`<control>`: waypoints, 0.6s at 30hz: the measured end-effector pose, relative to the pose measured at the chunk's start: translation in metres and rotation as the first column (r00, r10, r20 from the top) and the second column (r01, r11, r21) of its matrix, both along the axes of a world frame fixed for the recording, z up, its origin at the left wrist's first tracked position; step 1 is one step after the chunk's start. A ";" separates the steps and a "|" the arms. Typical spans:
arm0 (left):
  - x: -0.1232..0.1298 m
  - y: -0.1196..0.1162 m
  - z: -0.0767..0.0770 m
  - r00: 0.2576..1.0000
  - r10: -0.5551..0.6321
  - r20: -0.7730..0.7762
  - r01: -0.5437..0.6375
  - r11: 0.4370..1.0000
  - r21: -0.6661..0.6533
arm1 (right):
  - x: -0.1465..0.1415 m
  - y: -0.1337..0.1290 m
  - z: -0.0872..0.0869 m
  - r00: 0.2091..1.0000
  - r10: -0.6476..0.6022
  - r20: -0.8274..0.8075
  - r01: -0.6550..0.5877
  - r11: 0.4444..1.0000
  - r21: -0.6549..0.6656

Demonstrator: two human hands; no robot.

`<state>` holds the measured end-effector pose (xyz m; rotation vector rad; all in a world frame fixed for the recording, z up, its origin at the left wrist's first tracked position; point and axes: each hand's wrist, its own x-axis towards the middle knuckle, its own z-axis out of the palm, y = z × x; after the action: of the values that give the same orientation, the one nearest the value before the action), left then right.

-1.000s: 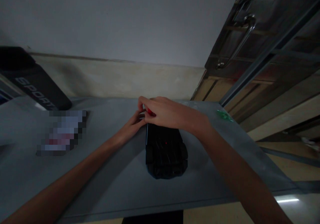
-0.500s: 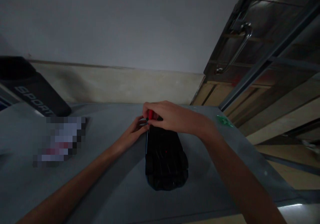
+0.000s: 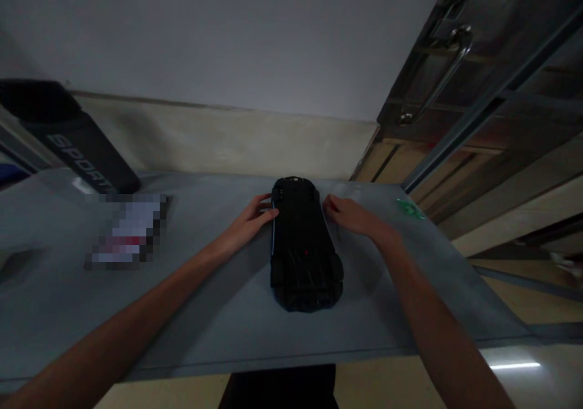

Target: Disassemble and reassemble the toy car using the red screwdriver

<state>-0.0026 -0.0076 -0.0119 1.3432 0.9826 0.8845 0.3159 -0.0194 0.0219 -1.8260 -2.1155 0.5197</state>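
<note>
A black toy car (image 3: 298,233) lies upside down on the grey table, its wheels and underside facing up. My left hand (image 3: 250,222) is at the car's left edge, its thumb on the rim of the underside and its fingers along the side. Close beside the car's right edge is my right hand (image 3: 348,213), fingers curled and pressed together. Whatever those right fingers may hold is hidden in the dim light; a faint thin dark line shows beneath them. A tiny red spot shows on the car's underside.
The grey table (image 3: 218,330) runs along a wall. To the left stand a dark box marked SPORT (image 3: 86,147) and a blurred-out flat item (image 3: 132,226). A crumpled green wrapper (image 3: 410,209) lies near the right edge, beside a metal frame post (image 3: 455,135).
My right hand has left the car's far left corner, where it held something red, and moved to its right side. The red thing is now out of sight. My left hand stays at the left edge.
</note>
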 end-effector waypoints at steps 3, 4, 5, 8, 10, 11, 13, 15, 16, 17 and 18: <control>0.000 -0.002 0.002 1.000 -0.016 0.010 0.016 0.999 -0.040 | -0.005 -0.002 -0.009 1.000 -0.004 0.017 0.004 1.000 0.006; 0.000 -0.002 0.002 1.000 -0.027 0.015 0.028 0.998 -0.048 | -0.006 -0.003 -0.010 1.000 -0.006 0.025 0.005 1.000 0.010; 0.000 -0.002 0.002 0.999 -0.032 0.016 0.033 0.998 -0.052 | -0.006 -0.004 -0.010 1.000 -0.004 0.029 0.004 1.000 0.014; -0.001 -0.001 0.001 1.000 -0.025 0.007 0.025 0.999 -0.049 | -0.004 -0.006 -0.011 1.000 -0.025 -0.010 0.025 0.998 0.052; -0.001 0.000 -0.001 1.000 -0.026 0.014 0.027 0.998 -0.051 | -0.005 -0.003 -0.012 0.998 -0.052 -0.041 0.056 0.994 0.091; -0.001 0.001 -0.002 0.999 -0.031 0.021 0.032 0.998 -0.054 | -0.006 -0.001 -0.012 0.996 -0.067 -0.058 0.073 0.991 0.116; -0.002 0.003 -0.005 0.998 -0.044 0.036 0.046 0.997 -0.065 | -0.012 0.007 -0.013 0.976 -0.093 -0.194 0.123 0.982 0.146; -0.003 0.004 -0.008 0.996 -0.064 0.054 0.068 0.995 -0.071 | -0.023 0.016 -0.013 0.877 -0.117 -0.465 0.191 0.975 0.114; -0.004 0.005 -0.009 0.995 -0.083 0.062 0.087 0.994 -0.067 | -0.029 0.021 -0.013 0.796 -0.125 -0.593 0.209 0.975 0.075; -0.005 0.005 -0.010 0.992 -0.104 0.068 0.108 0.992 -0.060 | -0.036 0.026 -0.013 0.721 -0.127 -0.682 0.207 0.978 0.036; -0.006 0.005 -0.011 0.990 -0.121 0.073 0.125 0.991 -0.050 | -0.043 0.032 -0.013 0.667 -0.125 -0.734 0.190 0.982 0.006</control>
<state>-0.0087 -0.0022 -0.0228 1.3036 0.8545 0.8007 0.2729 0.0126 0.0085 -1.3833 -1.3828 0.9182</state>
